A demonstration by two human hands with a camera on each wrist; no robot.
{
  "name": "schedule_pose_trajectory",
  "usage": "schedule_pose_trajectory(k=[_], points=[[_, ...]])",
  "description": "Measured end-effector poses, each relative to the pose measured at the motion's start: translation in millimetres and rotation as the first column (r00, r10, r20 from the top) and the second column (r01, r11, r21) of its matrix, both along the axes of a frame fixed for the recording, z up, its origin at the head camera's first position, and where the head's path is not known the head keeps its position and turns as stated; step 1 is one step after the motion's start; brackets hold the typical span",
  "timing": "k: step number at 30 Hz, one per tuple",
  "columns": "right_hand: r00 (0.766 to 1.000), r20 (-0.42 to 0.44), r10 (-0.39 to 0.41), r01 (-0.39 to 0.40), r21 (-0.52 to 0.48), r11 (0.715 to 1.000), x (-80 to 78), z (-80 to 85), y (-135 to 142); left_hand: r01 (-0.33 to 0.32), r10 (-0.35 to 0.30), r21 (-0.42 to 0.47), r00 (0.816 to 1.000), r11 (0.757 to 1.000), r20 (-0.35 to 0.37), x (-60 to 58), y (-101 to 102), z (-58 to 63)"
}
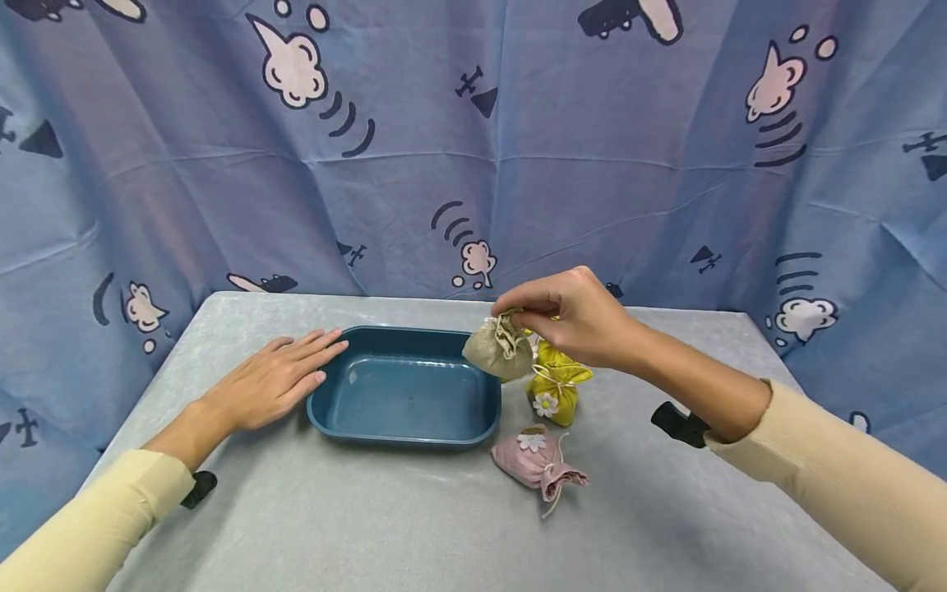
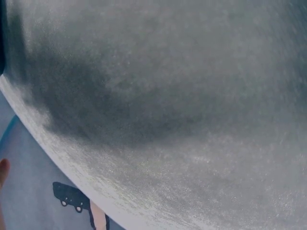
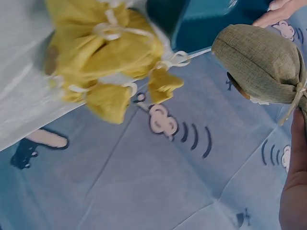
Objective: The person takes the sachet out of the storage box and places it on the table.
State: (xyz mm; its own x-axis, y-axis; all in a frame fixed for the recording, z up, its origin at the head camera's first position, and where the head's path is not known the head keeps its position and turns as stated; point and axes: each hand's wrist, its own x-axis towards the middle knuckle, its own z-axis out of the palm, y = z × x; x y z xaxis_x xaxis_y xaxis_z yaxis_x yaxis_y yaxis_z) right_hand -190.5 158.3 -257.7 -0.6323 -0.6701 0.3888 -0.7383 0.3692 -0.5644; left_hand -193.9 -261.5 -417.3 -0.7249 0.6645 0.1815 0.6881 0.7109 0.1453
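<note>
My right hand [image 1: 588, 316] pinches a grey-green drawstring pouch [image 1: 491, 352] by its gathered neck. The pouch hangs over the right rim of a dark blue rectangular tray [image 1: 403, 403]. In the right wrist view the same pouch [image 3: 261, 60] shows its woven cloth and tied cord. My left hand [image 1: 274, 380] lies with fingers extended at the tray's left rim. Just beyond the tray's right end, yellow pouches [image 1: 556, 399] with white ties sit bunched together, partly hidden behind the right hand. Nearer me, a pink pouch [image 1: 534, 460] with a white flower lies on its side.
Everything stands on a pale grey cloth-covered table [image 1: 355, 518]. A blue patterned curtain [image 1: 414, 107] hangs behind its back edge and along the sides. The left wrist view shows mostly shadowed table surface [image 2: 192, 72] and some curtain [image 2: 33, 163].
</note>
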Motion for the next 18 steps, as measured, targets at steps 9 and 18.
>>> schedule_pose_trajectory(k=[9,18], points=[[0.993,-0.033,-0.115,0.115,0.003,0.993,-1.1,2.6,38,-0.003,0.003,0.005,1.000,1.000,-0.003,0.8,0,-0.3],[0.969,-0.038,-0.243,0.243,0.000,0.970,1.9,-2.2,73,0.001,-0.001,0.007,1.000,1.000,-0.007,0.0,0,-0.6]])
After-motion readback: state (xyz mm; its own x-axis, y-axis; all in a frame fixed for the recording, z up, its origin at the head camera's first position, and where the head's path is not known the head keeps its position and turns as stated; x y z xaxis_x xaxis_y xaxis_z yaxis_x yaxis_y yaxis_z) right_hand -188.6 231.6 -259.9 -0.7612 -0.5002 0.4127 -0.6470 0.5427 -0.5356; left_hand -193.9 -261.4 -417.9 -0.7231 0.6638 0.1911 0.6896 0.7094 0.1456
